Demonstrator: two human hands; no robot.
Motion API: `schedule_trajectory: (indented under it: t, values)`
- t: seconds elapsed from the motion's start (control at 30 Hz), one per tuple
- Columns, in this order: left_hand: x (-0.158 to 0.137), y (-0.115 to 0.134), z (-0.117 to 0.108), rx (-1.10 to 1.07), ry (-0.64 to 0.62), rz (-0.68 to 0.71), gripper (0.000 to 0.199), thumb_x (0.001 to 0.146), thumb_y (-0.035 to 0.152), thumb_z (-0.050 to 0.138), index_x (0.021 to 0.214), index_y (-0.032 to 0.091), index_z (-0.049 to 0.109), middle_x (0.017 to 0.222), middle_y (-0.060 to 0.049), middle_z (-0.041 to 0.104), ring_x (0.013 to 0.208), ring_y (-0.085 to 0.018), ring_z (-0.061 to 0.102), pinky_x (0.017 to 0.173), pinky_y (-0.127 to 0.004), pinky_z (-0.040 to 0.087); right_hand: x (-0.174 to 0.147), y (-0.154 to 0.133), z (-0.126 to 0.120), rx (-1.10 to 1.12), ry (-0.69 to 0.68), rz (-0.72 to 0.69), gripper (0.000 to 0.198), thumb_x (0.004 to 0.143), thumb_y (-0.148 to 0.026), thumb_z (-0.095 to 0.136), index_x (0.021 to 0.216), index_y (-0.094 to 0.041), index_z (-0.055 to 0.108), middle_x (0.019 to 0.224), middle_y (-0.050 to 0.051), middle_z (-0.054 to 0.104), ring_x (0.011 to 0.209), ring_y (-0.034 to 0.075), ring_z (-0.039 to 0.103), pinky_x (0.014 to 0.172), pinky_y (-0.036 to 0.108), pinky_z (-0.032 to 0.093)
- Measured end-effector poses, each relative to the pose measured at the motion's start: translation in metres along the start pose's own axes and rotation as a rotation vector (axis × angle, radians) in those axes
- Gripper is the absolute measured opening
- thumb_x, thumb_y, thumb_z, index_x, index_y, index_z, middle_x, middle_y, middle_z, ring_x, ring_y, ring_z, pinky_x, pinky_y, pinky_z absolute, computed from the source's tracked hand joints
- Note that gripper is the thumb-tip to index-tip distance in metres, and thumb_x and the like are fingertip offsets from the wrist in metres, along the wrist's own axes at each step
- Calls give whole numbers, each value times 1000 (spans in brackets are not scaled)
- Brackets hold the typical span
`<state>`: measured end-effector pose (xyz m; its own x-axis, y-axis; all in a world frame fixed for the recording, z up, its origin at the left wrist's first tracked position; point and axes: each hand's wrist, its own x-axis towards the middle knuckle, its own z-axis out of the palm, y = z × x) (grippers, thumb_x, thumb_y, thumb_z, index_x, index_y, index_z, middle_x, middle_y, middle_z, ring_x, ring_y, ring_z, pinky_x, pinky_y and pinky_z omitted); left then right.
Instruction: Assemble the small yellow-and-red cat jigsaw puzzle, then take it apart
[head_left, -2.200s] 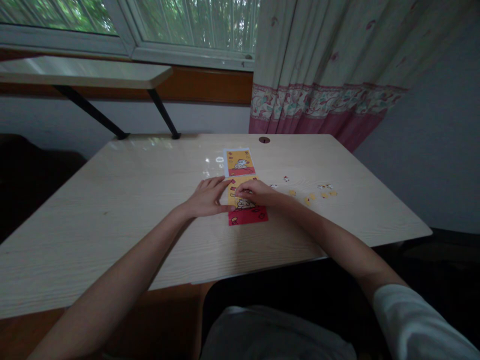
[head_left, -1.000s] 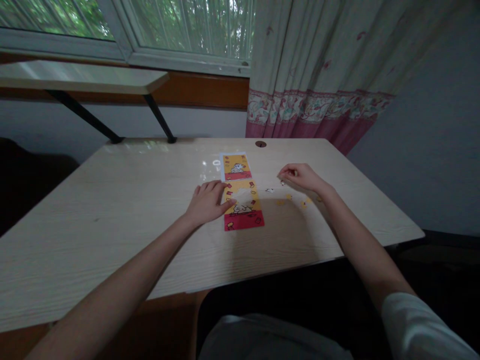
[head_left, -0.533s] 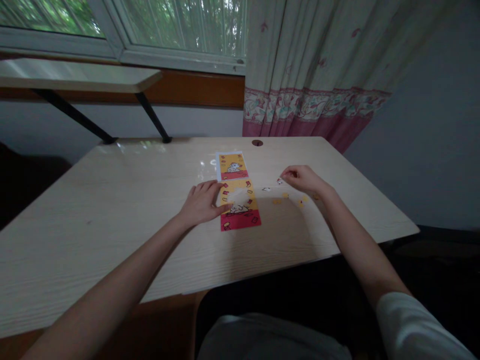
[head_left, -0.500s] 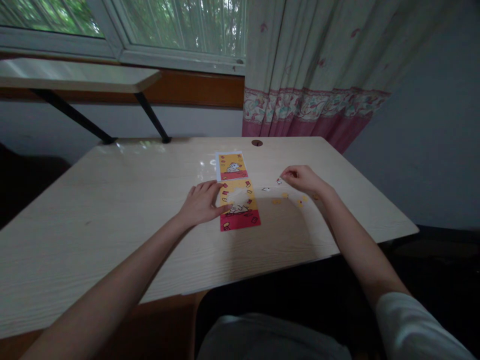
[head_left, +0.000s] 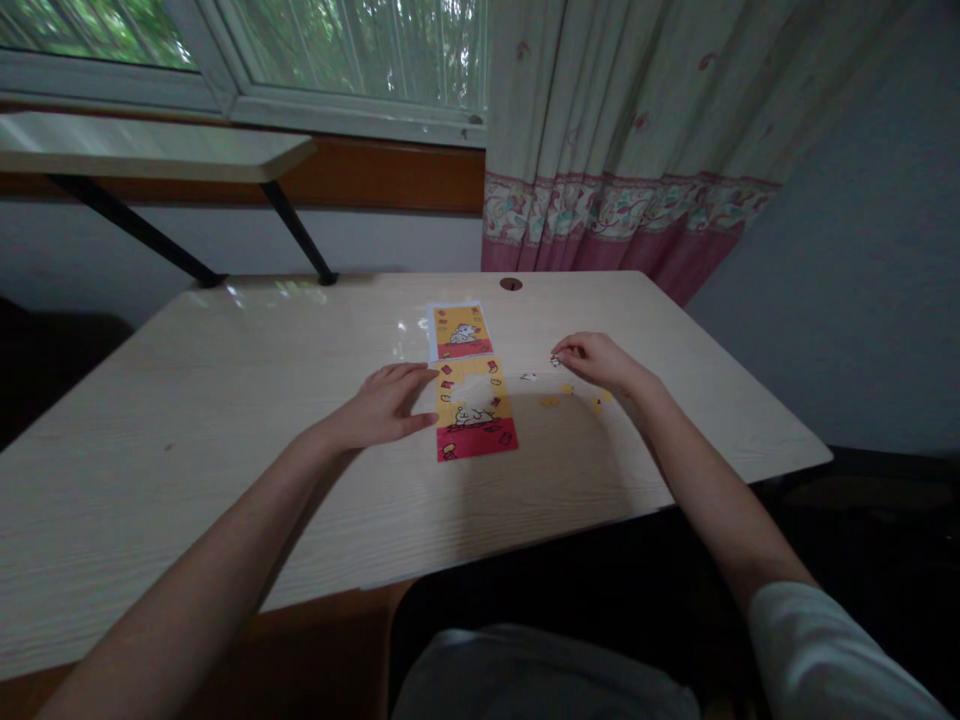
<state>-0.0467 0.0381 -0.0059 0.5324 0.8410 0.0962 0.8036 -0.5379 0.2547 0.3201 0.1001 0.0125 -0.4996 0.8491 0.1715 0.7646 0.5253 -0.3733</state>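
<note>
A partly assembled jigsaw puzzle (head_left: 475, 440) in yellow and red lies on the table, with a gap in its upper middle above a white animal figure. Just behind it is a small reference picture (head_left: 463, 348) of the same scene. My left hand (head_left: 386, 405) rests at the puzzle's left edge, thumb and fingers apart, holding nothing. Over to the right, my right hand (head_left: 592, 360) has its fingertips pinched on a small white puzzle piece (head_left: 555, 361) at the tabletop. Another white piece (head_left: 529, 377) and several yellow pieces (head_left: 567, 388) lie nearby, some partly behind my right wrist.
The pale wooden table (head_left: 262, 400) has a round cable hole (head_left: 511, 284) near its back edge. A raised shelf (head_left: 157, 150) on black legs stands at the back left. Behind the table hang curtains (head_left: 600, 200) beside a window.
My left hand has slid slightly left, its thumb drawn back from the puzzle's middle to its edge. My right fingertips have come down onto the white piece. The view has shifted slightly.
</note>
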Motion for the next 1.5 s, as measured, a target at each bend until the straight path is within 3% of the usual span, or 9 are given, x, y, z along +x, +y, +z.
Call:
schedule_trajectory:
  t: [0.13,0.3,0.57,0.8,0.97,1.2,1.37,1.5]
  values:
    - [-1,-5,-6,103,21,-52,59,79,57,41,121,16,49,123,-13,52,114,-31,46,96,-47,36,1,-11,7,0,1,-66,23,83,-26,50,93,-15,68,81,7,64,69,13,54,65,24,38]
    - [-1,-3,-4,119,59,-89,52,82,53,39,118,18,51,121,-12,52,111,-29,47,92,-46,39,5,-30,17,-27,-99,-133,22,79,-31,60,93,-16,68,85,7,64,76,15,55,70,25,39]
    - [3,2,-7,169,134,-117,35,88,36,34,95,15,61,104,-12,60,97,-26,53,86,-41,44,8,-36,22,-13,-168,-59,11,77,-21,61,85,-14,65,79,6,61,71,13,53,65,23,36]
    - [1,5,-8,164,163,-171,31,88,26,32,97,16,60,100,-11,61,96,-24,53,84,-38,44,9,-35,24,-1,-190,-83,9,78,-19,58,85,-14,63,78,5,60,72,14,51,68,23,36]
    - [4,15,-1,146,175,-180,40,87,42,36,110,15,55,113,-12,56,103,-26,52,88,-39,43,6,-35,14,4,-123,-114,13,81,-24,55,86,-14,63,79,6,60,75,15,52,70,24,37]
    - [11,35,12,155,111,-244,71,79,66,36,131,17,39,135,-16,42,121,-32,41,96,-49,34,4,-4,-5,-103,66,12,18,82,-22,49,81,-14,65,77,7,63,72,16,54,68,26,38]
    - [11,37,12,157,81,-266,74,78,67,35,131,15,40,137,-17,40,123,-33,38,98,-49,32,3,10,-8,-152,69,94,20,82,-21,48,82,-13,66,80,9,65,74,17,56,70,28,40]
    - [11,35,12,156,66,-279,74,78,67,35,132,16,39,138,-16,39,124,-33,38,98,-50,31,4,12,-3,-117,20,58,21,82,-26,52,91,-14,67,86,9,66,78,18,57,73,28,41]
